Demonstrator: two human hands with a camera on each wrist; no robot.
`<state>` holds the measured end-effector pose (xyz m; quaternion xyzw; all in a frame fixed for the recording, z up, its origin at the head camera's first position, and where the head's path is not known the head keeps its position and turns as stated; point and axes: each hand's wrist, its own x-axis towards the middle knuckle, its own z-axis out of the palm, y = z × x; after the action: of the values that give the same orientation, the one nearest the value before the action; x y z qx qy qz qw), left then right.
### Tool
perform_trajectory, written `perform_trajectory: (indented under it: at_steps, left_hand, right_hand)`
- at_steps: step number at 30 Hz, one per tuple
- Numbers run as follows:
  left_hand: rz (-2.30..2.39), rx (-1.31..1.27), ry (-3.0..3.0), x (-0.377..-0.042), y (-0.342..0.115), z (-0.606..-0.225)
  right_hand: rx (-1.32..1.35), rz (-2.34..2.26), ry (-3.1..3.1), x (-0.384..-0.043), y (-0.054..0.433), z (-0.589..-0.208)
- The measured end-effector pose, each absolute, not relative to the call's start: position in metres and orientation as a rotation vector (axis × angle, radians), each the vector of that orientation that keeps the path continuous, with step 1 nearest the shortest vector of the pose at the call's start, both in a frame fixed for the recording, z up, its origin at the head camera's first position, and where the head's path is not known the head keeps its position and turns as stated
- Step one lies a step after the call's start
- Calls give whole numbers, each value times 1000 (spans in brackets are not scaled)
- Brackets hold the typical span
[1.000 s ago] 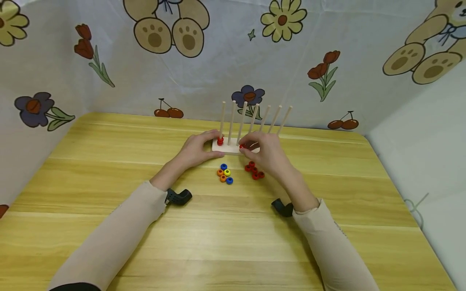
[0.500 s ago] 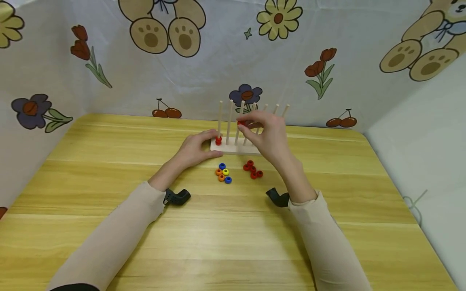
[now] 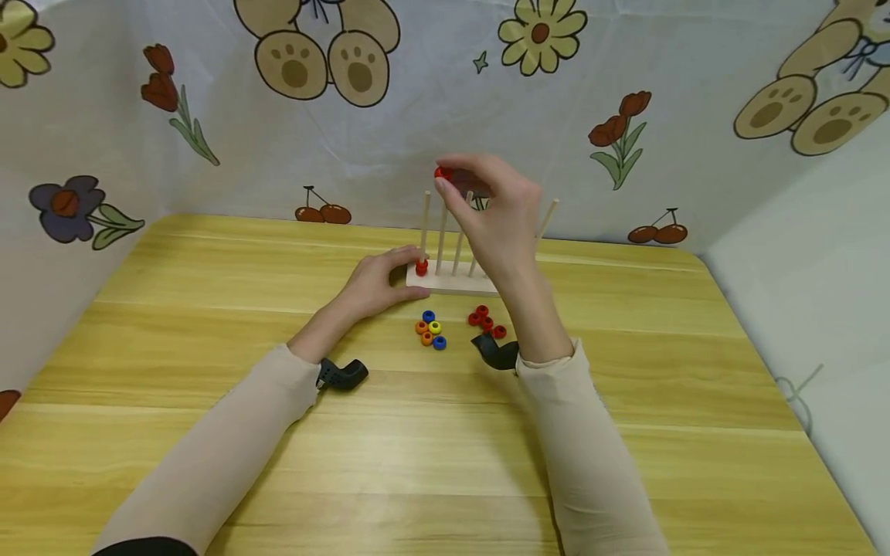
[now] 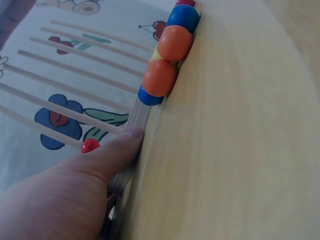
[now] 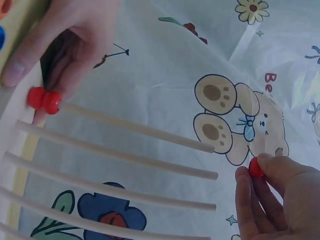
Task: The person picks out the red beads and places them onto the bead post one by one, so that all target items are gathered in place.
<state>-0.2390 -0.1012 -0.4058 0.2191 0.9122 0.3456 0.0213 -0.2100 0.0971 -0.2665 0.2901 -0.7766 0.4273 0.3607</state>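
Observation:
My right hand (image 3: pixel 497 220) pinches a red bead (image 5: pixel 256 168) between thumb and fingertips, held up near the tops of the left pegs. Below it stands a wooden peg board (image 3: pixel 452 284) with a row of several upright pegs; the hand hides some of them in the head view. Two red beads (image 5: pixel 52 102) are stacked at the foot of the leftmost peg. My left hand (image 3: pixel 375 284) grips the left end of the board, its thumb along the front edge and its fingers behind. In the left wrist view, the thumb (image 4: pixel 117 150) presses on the base.
In front of the board lies a cluster of blue, orange and yellow beads (image 3: pixel 434 327). Several loose red beads (image 3: pixel 487 322) lie to their right, close to the black wrist camera (image 3: pixel 495 354). A printed cloth (image 3: pixel 389 154) hangs behind the wooden table (image 3: pixel 389 463).
My right hand has risen from the board's base with the red bead and moved left, up to peg-top height. My left hand has stayed on the board's end.

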Motion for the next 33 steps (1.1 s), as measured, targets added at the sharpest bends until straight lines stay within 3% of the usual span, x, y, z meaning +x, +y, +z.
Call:
perform_trajectory:
  at_steps: [33]
  left_hand:
    - [1103,691,2812,-241,-102,-408]
  right_hand:
    - [732,827,-2226,-222,86,-283]
